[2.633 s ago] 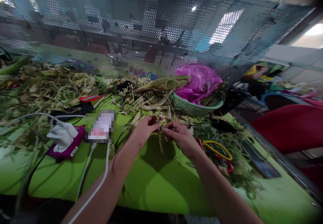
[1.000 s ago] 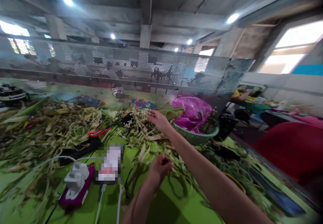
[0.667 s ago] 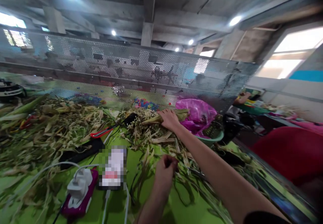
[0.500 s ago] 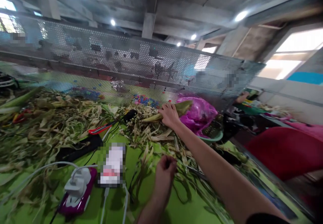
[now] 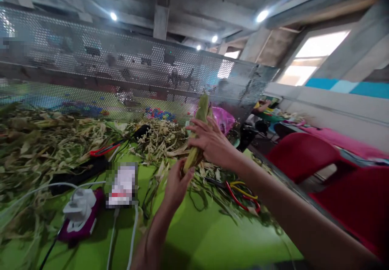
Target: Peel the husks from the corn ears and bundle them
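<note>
A long, pale green corn husk (image 5: 203, 107) stands tilted in front of me, its tip pointing up and away. Around its middle, my right hand (image 5: 209, 140) is closed with the fingers laid across it. My left hand (image 5: 178, 176) pinches the lower end between thumb and fingers. Whether a cob is inside the husk, I cannot tell. Behind the right hand sits a bright pink plastic bag (image 5: 224, 120), partly covered. Scissors with red and yellow handles (image 5: 243, 195) lie below my right forearm among dry strips.
Dried husks (image 5: 60, 140) are heaped at the left of the green table (image 5: 219, 229). A red-handled cutter (image 5: 105, 150), a phone (image 5: 123, 185) on cables and a purple power strip (image 5: 80, 213) lie nearby. A perforated metal screen (image 5: 136, 75) closes the back; red chairs (image 5: 304, 156) stand right.
My right hand has brought the husk from beside the pink bag towards me and turned it upright. The left hand has risen to grip its lower end. The view has swung right.
</note>
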{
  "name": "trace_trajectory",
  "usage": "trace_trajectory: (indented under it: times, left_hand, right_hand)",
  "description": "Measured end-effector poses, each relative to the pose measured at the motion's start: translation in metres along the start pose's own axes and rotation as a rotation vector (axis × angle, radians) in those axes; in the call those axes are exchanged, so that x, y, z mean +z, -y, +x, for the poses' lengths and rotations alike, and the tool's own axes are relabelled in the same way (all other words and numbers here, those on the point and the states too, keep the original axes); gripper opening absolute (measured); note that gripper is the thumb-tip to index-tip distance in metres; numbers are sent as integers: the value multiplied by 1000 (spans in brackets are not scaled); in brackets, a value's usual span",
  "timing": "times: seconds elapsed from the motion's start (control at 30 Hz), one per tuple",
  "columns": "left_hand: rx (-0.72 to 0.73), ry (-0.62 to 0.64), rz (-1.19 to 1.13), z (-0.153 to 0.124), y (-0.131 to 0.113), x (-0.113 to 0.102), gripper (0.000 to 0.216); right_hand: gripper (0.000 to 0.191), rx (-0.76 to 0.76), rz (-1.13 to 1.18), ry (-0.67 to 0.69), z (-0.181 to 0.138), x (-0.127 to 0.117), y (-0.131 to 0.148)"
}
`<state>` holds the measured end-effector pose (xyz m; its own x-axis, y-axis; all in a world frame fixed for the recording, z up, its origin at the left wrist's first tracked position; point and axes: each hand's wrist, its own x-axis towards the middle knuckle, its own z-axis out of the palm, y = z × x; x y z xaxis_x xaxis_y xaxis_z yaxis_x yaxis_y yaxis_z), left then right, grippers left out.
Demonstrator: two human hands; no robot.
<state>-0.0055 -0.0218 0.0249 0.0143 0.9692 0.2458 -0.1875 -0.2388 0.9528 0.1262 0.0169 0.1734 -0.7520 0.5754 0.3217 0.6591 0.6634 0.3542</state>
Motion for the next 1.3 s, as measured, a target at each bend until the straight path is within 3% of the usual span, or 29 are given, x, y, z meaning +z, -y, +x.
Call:
trace_trajectory:
  times: [0.1, 0.23, 0.27, 0.4, 0.53, 0.6, 0.77, 0.93, 1.07, 1.2, 1.3]
  left_hand:
    - [-190, 164, -184, -2, 4, 3, 40]
    - [-251, 130, -286, -4, 2, 3, 39]
    - [-280, 117, -297, -4, 2, 3, 40]
    - [-370, 68, -287, -3, 6, 8, 48]
    - [-383, 1, -303, -3, 8, 9, 46]
    - [-384, -32, -338, 0, 8, 7, 42]
    - [-375, -81, -523, 12, 15, -1, 34]
    - [-305, -16, -581, 16, 14, -4, 33]
    - [-349, -11, -568, 15, 10, -7, 37]
    - [-460, -14, -619, 14, 11, -13, 37]
    - [-465, 20, -578, 12, 14, -13, 37]
  right_hand:
    - [42, 130, 86, -128, -21, 1, 10]
    - [33, 575, 384, -518, -52, 31, 17]
    - [29, 631, 540, -515, -57, 43, 20]
    - [33, 694, 1195, -247, -58, 89, 39]
    - [40, 836, 1222, -331, -52, 109, 52]
    - [38, 841, 1245, -421, -53, 111, 56]
    - [26, 777, 1569, -576, -62, 105, 67]
    - [40, 683, 1792, -523, -63, 97, 85]
    - [41, 622, 1603, -392, -64, 91, 117]
    - [40, 355, 1303, -246, -72, 88, 155]
    - [38, 405, 1318, -245, -82, 84, 172]
